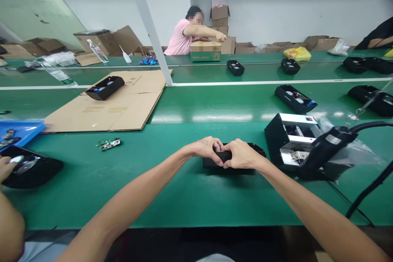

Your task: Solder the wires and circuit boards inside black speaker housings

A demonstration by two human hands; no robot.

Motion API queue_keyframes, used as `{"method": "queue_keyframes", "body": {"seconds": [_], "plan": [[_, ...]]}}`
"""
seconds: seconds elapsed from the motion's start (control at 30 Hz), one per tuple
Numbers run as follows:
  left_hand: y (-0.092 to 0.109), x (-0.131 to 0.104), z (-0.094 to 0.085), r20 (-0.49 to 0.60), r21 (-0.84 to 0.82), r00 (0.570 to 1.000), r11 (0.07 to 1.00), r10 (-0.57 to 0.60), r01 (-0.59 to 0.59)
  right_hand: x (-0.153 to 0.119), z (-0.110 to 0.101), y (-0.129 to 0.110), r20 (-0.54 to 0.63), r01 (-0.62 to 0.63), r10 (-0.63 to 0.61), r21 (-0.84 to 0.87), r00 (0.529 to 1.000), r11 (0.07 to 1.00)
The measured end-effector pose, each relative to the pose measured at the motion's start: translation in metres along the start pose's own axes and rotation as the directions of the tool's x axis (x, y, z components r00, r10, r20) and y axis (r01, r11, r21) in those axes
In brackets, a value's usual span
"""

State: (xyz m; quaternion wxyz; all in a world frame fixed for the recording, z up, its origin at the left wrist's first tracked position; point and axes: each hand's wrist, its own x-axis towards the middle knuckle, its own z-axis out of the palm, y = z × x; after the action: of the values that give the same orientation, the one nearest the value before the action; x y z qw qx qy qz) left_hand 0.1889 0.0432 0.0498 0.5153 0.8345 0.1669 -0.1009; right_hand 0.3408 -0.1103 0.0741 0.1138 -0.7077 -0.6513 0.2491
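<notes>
A black speaker-like housing (245,168) lies on the green bench in front of me, its long side toward me. My left hand (211,149) grips the near wall from the left, fingers curled inside and thumb outside. From the right, my right hand (241,154) pinches the same wall, its thumb close to the left one. Both hands cover much of the housing, so its inside is mostly hidden.
A black-and-white machine (291,139) and a hanging black power tool (325,151) stand close on the right. Circuit boards (109,144), a cardboard sheet (123,102) and a blue tray (33,127) lie left. A co-worker's hand (6,168) touches another black housing (39,172).
</notes>
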Motion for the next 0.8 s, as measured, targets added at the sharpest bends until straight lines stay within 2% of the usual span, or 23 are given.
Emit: {"method": "queue_keyframes", "body": {"seconds": [0.17, 0.33, 0.47, 0.8], "plan": [[0.003, -0.001, -0.001, 0.022, -0.027, 1.0, 1.0, -0.013, 0.013, -0.001, 0.003, 0.002, -0.045, 0.03, -0.031, -0.025, 0.999, 0.999], [0.001, 0.0, -0.002, 0.026, -0.035, 1.0, 0.999, -0.008, 0.009, 0.004, 0.003, 0.005, -0.038, 0.038, -0.039, -0.029, 0.999, 0.999], [-0.001, 0.001, 0.0, 0.004, -0.032, 1.0, 0.999, 0.004, -0.004, 0.003, 0.006, 0.002, -0.055, 0.038, -0.04, -0.043, 0.998, 0.998], [-0.003, -0.003, 0.004, -0.017, 0.084, 0.995, 0.992, 0.096, -0.094, -0.006, 0.011, 0.003, -0.105, 0.068, -0.075, -0.063, 0.992, 0.996]]}}
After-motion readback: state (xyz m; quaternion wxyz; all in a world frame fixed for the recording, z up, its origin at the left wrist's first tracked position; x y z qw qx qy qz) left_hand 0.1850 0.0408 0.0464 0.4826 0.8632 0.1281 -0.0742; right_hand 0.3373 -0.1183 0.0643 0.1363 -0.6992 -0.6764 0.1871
